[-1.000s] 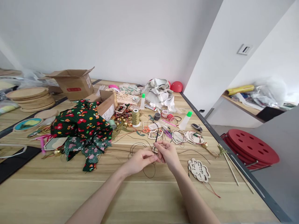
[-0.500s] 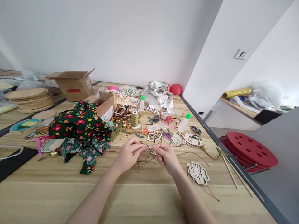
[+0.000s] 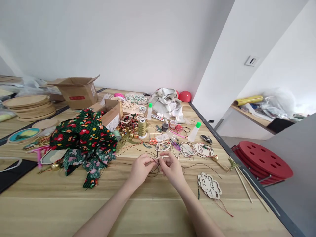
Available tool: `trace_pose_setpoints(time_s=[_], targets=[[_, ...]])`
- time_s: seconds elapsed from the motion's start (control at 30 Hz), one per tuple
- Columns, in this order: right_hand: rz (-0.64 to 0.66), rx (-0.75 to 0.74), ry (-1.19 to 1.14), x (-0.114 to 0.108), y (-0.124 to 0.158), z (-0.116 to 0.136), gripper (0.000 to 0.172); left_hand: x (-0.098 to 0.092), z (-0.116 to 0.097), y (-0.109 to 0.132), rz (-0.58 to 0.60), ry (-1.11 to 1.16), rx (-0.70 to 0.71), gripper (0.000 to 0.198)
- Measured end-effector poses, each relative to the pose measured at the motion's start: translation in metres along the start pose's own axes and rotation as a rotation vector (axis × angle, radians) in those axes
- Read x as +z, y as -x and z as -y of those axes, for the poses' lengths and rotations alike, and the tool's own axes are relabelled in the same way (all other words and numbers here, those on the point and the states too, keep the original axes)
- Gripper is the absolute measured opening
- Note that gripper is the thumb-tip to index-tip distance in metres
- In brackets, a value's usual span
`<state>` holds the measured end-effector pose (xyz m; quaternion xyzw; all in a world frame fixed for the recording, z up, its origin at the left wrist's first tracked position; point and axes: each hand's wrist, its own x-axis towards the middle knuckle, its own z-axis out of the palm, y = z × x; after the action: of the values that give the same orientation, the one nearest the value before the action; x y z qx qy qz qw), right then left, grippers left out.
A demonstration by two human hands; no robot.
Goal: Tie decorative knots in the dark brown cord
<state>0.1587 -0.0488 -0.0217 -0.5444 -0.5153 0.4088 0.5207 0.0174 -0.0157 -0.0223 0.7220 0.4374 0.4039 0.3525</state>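
Left hand (image 3: 140,168) and right hand (image 3: 172,168) pinch dark cord (image 3: 157,153) side by side, presumably to keep its thin loops from slipping.

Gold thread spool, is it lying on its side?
No, the gold thread spool stands upright on the table.

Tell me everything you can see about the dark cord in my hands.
The dark cord is thin and looks like flexible string. The left hand and right hand pinch it, close together over the wooden table. A straight, thicker-looking length runs upward in view between them, and loose loops show around the hands. Dark strands trail to both sides on the table; whether they join it, or whether it is knotted, I can't tell.
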Motion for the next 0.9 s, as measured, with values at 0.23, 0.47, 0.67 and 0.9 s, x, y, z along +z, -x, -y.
trace_pose_setpoints(time_s=[0.23, 0.47, 0.67, 0.9], targets=[[0.030, -0.067, 0.148, -0.001, -0.002, -0.011, 0.016, -0.001, 0.003, -0.001, -0.020, 0.041, -0.012, 0.017], [0.025, 0.002, 0.173, 0.002, -0.003, -0.012, 0.030, 0.001, 0.011, -0.001, -0.026, -0.026, 0.061, 0.021], [0.009, 0.026, 0.074, 0.000, -0.004, -0.012, 0.027, 0.000, 0.007, 0.003, -0.021, -0.235, 0.169, 0.024], [0.022, 0.046, 0.012, -0.001, -0.004, -0.012, 0.028, -0.001, 0.008, 0.006, -0.013, -0.422, 0.279, 0.028]])
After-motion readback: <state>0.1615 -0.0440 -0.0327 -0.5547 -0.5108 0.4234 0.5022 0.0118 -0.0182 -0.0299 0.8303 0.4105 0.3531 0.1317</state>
